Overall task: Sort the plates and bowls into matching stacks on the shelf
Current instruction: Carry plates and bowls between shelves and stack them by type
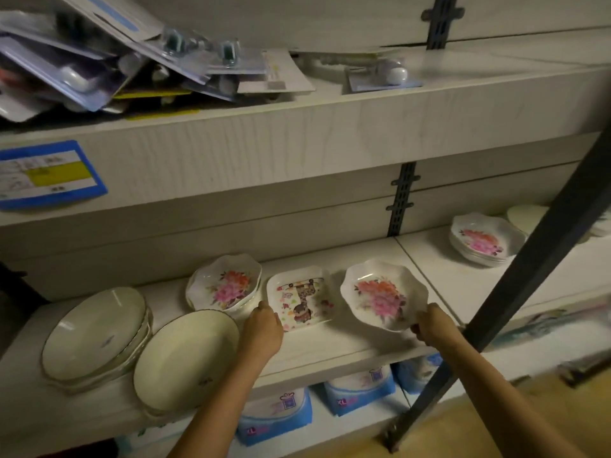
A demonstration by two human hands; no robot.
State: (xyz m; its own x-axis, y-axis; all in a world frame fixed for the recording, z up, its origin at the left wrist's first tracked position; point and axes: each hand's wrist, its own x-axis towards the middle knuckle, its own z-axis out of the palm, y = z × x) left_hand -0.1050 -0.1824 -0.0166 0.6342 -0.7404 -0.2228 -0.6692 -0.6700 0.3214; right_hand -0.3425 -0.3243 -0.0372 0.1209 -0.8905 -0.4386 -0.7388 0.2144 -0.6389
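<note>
Below the shelf (330, 350): blue packs (277, 414), partly cut off. Right hand (429, 327) pinches the near rim of a tilted flower bowl (383, 297). Left hand (263, 325) meets a corner of the square plate (302, 300) (fingers hidden, so the grip cannot be told). Left: cream plates (96, 335), bowl stack (224, 282). Far right: another flowered stack (482, 241), partly behind a dark post (532, 259).

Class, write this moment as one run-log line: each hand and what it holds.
left hand: at near corner of square cartoon plate, grip unclear | right hand: holds floral bowl by near rim, tilted
</note>
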